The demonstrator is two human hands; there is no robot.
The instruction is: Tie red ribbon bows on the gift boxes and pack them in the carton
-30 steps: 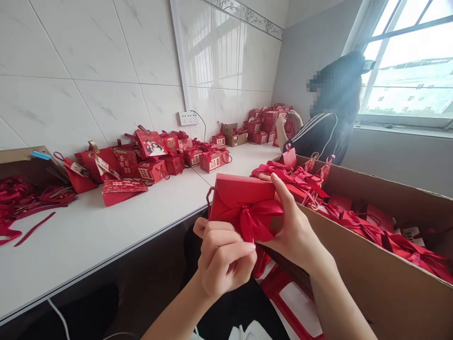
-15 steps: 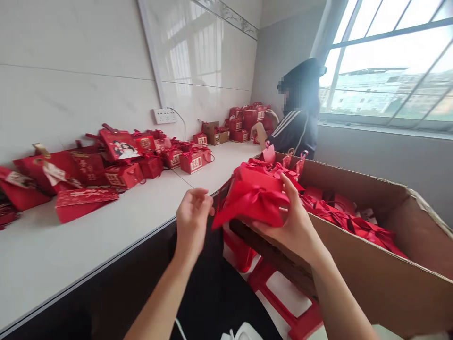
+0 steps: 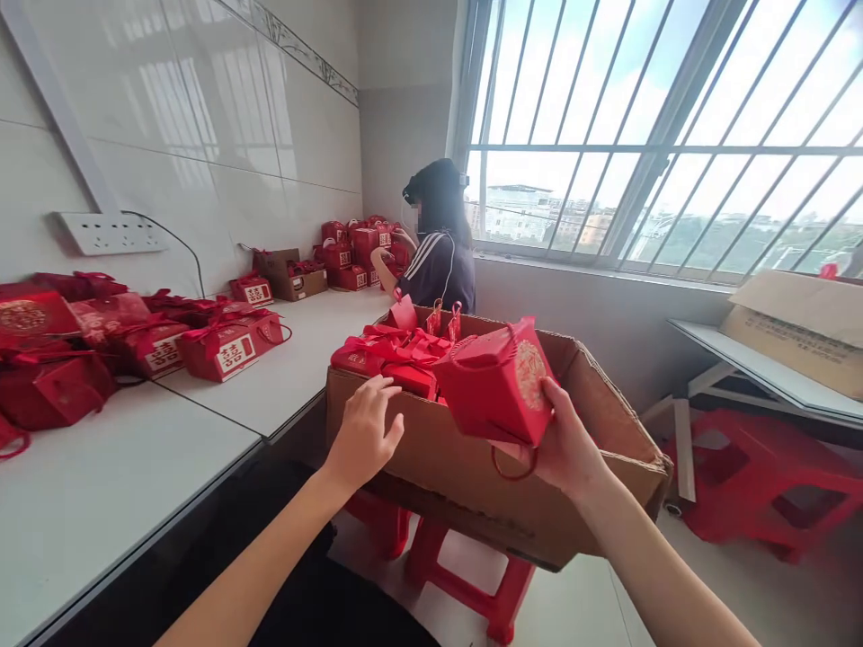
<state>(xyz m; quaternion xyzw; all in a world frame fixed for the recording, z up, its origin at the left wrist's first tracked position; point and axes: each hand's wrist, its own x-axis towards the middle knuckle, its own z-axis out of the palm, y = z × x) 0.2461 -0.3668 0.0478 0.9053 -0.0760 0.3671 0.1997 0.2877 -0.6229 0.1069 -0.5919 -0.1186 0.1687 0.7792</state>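
My right hand (image 3: 563, 440) grips a red gift box (image 3: 495, 382) with a gold round emblem on its side and a cord handle hanging below. The box is tilted, held above the near side of a large cardboard box (image 3: 418, 449). Inside that carton lie several red gift boxes (image 3: 404, 346) with ribbons and small tags. Empty and with its fingers apart, my left hand (image 3: 364, 431) hovers by the carton's near left edge. Whether it touches the cardboard I cannot tell.
Red gift boxes (image 3: 229, 346) line the back of the white table (image 3: 270, 359) on the left. A person (image 3: 438, 243) works at its far end. The carton rests on red stools (image 3: 465, 575); another red stool (image 3: 775, 476) stands at the right under a board.
The view has swung right. In my right hand the gift box has turned, so the ribbon bow no longer faces me and the gold emblem shows. My left hand's fingers have spread.
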